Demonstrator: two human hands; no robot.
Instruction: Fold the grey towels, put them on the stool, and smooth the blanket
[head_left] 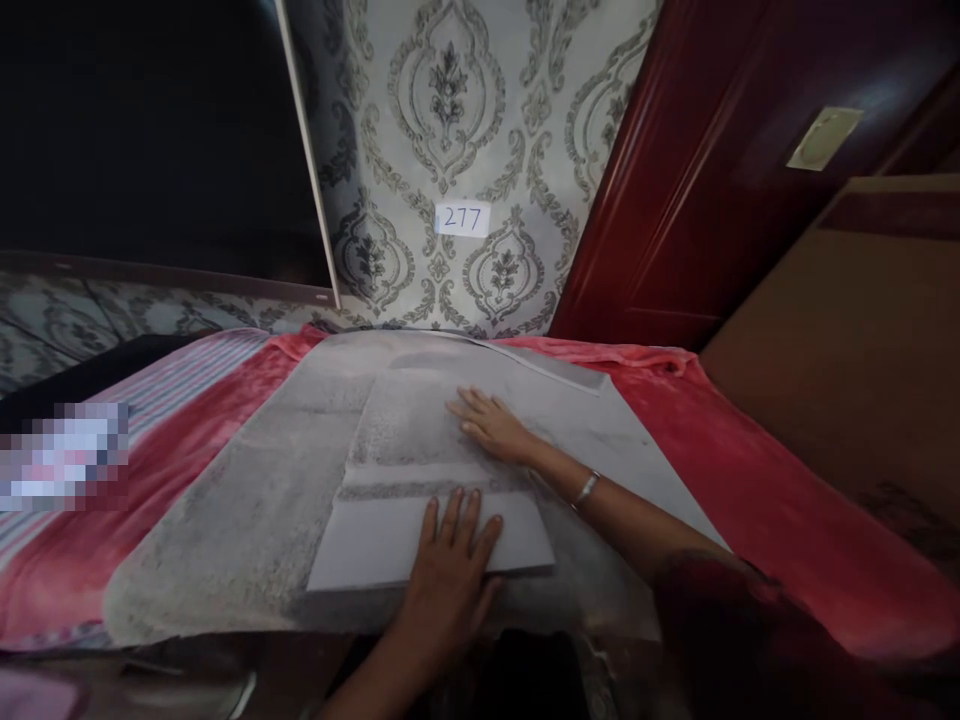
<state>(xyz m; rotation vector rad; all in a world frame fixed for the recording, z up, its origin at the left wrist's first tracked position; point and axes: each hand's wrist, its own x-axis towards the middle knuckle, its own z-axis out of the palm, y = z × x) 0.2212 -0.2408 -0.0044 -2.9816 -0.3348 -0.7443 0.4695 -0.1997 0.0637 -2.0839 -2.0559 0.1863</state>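
Note:
My left hand [450,565] lies with its fingers spread on a flat white board or panel [367,545], near the front edge of the surface. Farther back, my right hand [495,425] rests flat, fingers apart, on a grey textured piece [409,420] that looks like folded cloth behind the white panel. Both lie on a large grey sheet [225,530] with a plush-looking surface. A pale edging strip [547,370] runs along its back right part. Neither hand grips anything.
Red plush cloth [750,480] and a striped cloth [180,385] stick out from under the grey sheet. A dark screen [150,130] stands back left, and a large cardboard box [847,380] at right. A paper label [463,218] reading 277 is on the patterned wall.

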